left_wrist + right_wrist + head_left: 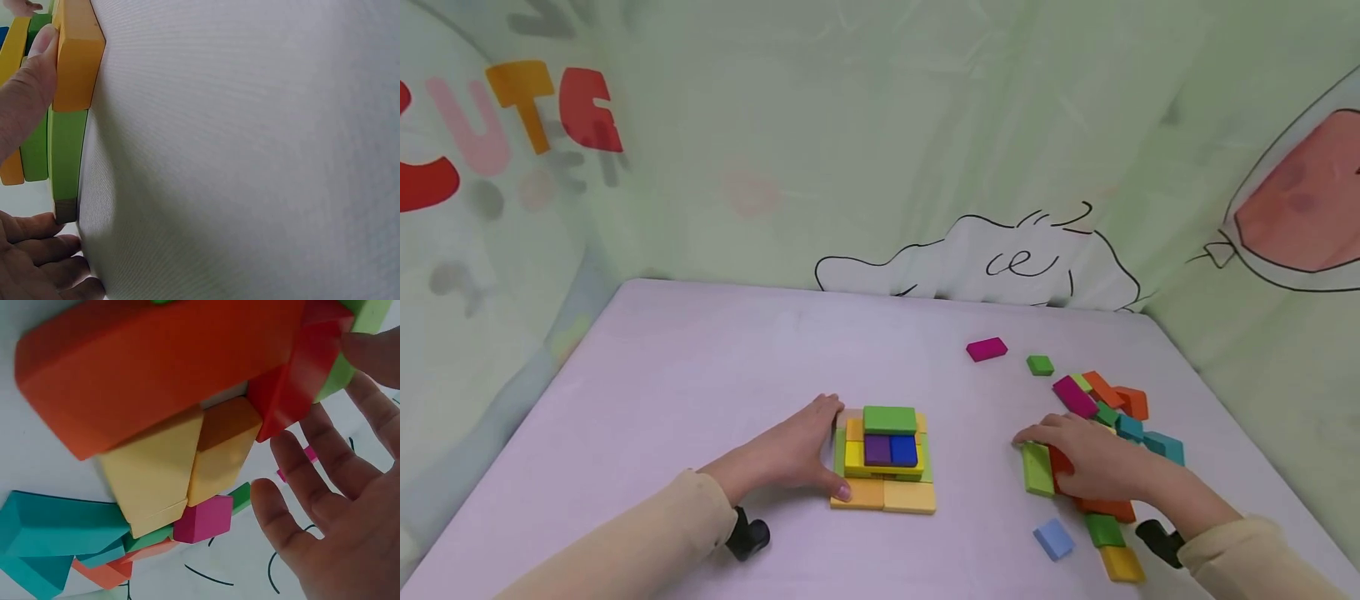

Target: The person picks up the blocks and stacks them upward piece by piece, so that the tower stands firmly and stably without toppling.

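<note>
A layered stack of wooden blocks (908, 497) stands mid-table, with purple, blue and green pieces on top. My left hand (801, 446) holds its left side, thumb on the front orange block (81, 69) and index fingertip at the end of a light green block (67, 153). My right hand (1093, 457) is over the loose pile at the right, fingers spread and fairly straight. Its thumb and index finger touch around a light green block (1038, 469), beside a red block (303, 369). In the head view the hand hides part of the red block.
Several loose blocks lie around the right hand, including a long orange-red block (162, 375) and a teal block (1165, 447). A light blue block (1054, 539) lies nearer me, a magenta block (987, 349) farther back. Printed fabric (880, 150) hangs behind the table.
</note>
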`<state>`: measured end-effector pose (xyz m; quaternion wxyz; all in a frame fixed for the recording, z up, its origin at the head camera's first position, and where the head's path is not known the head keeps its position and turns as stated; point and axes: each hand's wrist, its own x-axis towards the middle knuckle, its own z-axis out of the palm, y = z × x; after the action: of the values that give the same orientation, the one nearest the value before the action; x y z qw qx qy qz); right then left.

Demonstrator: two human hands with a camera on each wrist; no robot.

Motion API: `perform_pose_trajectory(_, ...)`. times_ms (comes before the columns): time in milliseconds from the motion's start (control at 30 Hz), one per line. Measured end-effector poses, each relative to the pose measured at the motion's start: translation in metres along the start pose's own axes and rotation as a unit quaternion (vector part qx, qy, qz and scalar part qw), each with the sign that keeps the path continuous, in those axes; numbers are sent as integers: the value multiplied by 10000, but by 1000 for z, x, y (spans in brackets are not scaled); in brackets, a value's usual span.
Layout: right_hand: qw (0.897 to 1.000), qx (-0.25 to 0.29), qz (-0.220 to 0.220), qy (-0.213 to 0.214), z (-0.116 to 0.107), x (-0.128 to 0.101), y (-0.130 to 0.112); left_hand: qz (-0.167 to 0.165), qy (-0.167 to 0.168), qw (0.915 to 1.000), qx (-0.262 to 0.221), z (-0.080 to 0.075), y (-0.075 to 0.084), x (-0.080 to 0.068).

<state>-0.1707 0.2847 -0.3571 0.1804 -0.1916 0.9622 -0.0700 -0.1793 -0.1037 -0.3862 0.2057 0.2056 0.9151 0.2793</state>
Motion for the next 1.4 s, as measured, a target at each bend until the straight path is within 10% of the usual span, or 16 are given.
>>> perform_pose_trajectory(1067, 9966, -176, 341, 731, 10, 11, -32, -12, -21, 10000, 52, 2, -4, 3)
perform_pose_trajectory(1400, 9676, -578, -679, 2363, -19, 0, -94, 69, 55, 10000, 15, 3, -6, 5)
